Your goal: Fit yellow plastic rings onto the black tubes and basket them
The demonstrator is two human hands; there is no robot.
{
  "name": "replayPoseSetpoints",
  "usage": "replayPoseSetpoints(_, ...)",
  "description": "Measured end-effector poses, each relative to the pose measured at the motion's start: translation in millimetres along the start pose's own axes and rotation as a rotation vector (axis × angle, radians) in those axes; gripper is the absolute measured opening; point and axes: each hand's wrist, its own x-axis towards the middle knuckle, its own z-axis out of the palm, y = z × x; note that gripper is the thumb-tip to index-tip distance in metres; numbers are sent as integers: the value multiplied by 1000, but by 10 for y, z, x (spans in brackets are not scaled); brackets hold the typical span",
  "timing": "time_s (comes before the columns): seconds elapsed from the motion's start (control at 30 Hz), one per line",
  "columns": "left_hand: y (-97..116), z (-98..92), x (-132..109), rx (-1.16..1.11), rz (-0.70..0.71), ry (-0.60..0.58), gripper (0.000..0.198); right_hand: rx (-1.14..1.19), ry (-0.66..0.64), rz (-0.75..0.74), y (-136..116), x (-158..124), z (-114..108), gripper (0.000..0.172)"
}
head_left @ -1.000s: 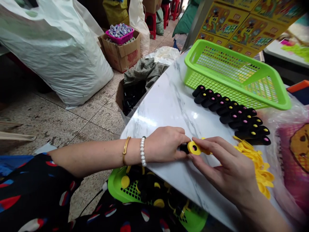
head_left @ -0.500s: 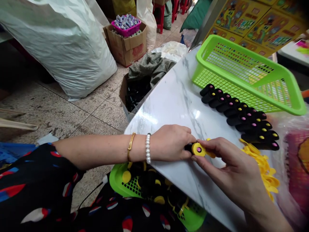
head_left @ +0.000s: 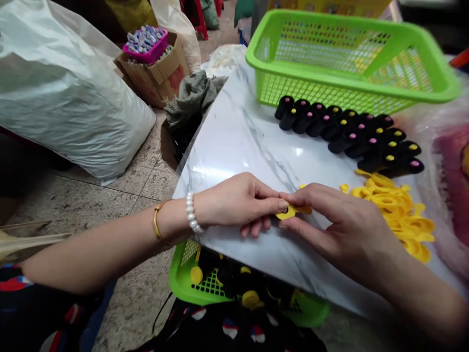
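At the table's front edge, my left hand (head_left: 242, 200) is closed around a black tube mostly hidden by the fingers. Its thumb presses on a yellow plastic ring cap (head_left: 287, 213) at the tube's end, where a dark centre shows. From the other side my right hand (head_left: 344, 227) pinches the same yellow cap between thumb and forefinger. Loose yellow ring caps (head_left: 399, 205) lie in a pile beyond my right hand. Behind them, black tubes (head_left: 337, 127) with pink or yellow dots in their ends lie in rows.
A green plastic basket (head_left: 348, 90) stands at the back of the marbled table (head_left: 227, 146). Below the front edge, another green basket (head_left: 179, 278) holds black tubes with yellow caps. A large white sack (head_left: 73, 98) and a cardboard box (head_left: 164, 68) stand on the floor.
The camera view has shifted, with the table contents appearing higher. My left thumb has come over onto the yellow cap, covering the pink dot that showed before.
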Motion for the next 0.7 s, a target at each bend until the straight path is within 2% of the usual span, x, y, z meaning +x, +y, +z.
replayPoseSetpoints(0.1,-50,9,1,-54,-2,-28,27,-48,40,-37,9,-13,34,10)
replayPoseSetpoints(0.2,-149,35,-49,-36,61,-5,32,-8,48,-33,5,-23,57,12)
replayPoseSetpoints(0.27,-215,67,-73,90,155,85,38,54,-2,11,23,-26,32,18)
replayPoseSetpoints(0.33,-269,115,-79,255,271,226,44,85,-91,59,58,-36,-31,36)
replayPoseSetpoints(0.4,-313,169,-72,375,357,355,43,66,-173,84,100,-53,-109,53)
replayPoseSetpoints(0.43,-331,193,-66,406,382,404,40,46,-189,84,120,-61,-143,56)
replayPoseSetpoints(0.5,-362,225,-54,424,427,472,41,13,-179,87,149,-72,-194,52)
replayPoseSetpoints(0.6,-395,241,-45,461,538,499,54,20,-173,88,153,-88,-231,37)
replayPoseSetpoints(0.7,-407,246,-43,536,604,468,44,68,-255,51,143,-122,-271,31)
